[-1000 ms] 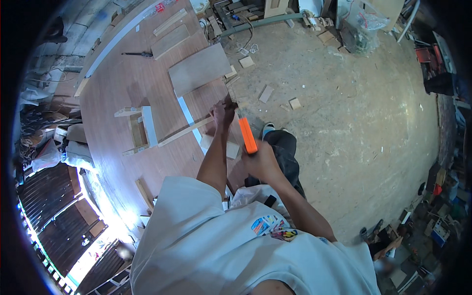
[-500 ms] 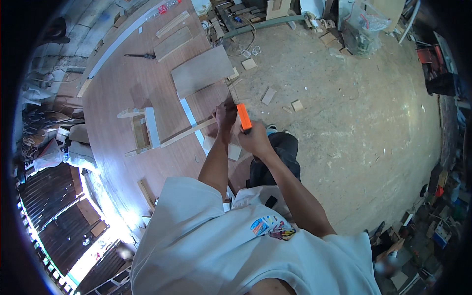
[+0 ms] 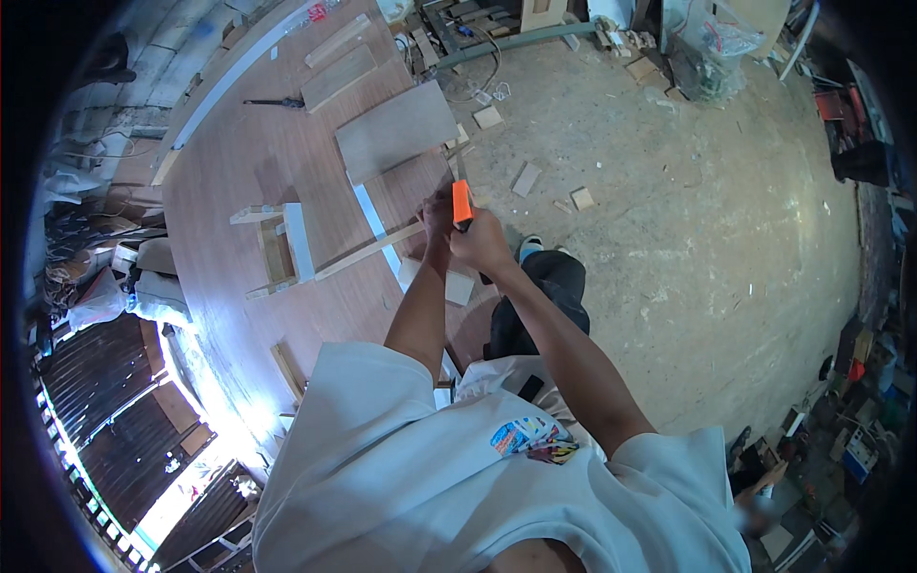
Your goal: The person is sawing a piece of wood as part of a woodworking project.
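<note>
My right hand (image 3: 480, 243) is closed round the handle of a hand saw (image 3: 462, 202), orange with a black part. Its blade points away from me, seen nearly edge-on and hard to make out. Just left of it, at the edge of the brown table (image 3: 220, 181), my left hand (image 3: 437, 212) is closed on the end of a thin wooden strip (image 3: 368, 252). The strip runs back left across the tabletop toward a small wooden frame (image 3: 277, 250) with a white side. Where saw and strip meet is hidden by my hands.
A grey-brown board (image 3: 398, 132) lies just beyond my hands, with smaller boards (image 3: 339, 78) and a dark slim tool (image 3: 274, 102) farther off. Wood offcuts (image 3: 525, 179) litter the concrete floor (image 3: 707, 258). A clear plastic bag (image 3: 716, 67) stands at the far right.
My right hand and the saw have shifted slightly left and away from me, closer to my left hand. The left hand stays on the strip.
</note>
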Demonstrator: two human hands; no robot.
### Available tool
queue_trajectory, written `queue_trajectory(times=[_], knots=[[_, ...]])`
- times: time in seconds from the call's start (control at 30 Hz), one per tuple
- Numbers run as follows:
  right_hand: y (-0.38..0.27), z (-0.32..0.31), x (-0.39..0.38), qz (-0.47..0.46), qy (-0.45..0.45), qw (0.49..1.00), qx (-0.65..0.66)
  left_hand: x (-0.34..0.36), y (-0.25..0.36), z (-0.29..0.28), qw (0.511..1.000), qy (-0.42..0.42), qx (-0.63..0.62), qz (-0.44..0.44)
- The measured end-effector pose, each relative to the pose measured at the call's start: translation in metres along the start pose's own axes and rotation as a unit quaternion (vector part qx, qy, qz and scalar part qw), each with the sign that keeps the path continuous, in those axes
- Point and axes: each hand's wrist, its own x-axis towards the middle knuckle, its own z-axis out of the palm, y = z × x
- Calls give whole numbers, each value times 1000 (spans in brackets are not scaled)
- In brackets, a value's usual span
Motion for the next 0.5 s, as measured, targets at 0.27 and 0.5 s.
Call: queue_trajectory(times=[0.27,0.5], knots=[[-50,-36,-100,16,-73,992,99,-4,-48,-20,983,105,152,-3],[-27,-50,-100,6,-78,995,66,-2,-69,15,971,191,93,106]])
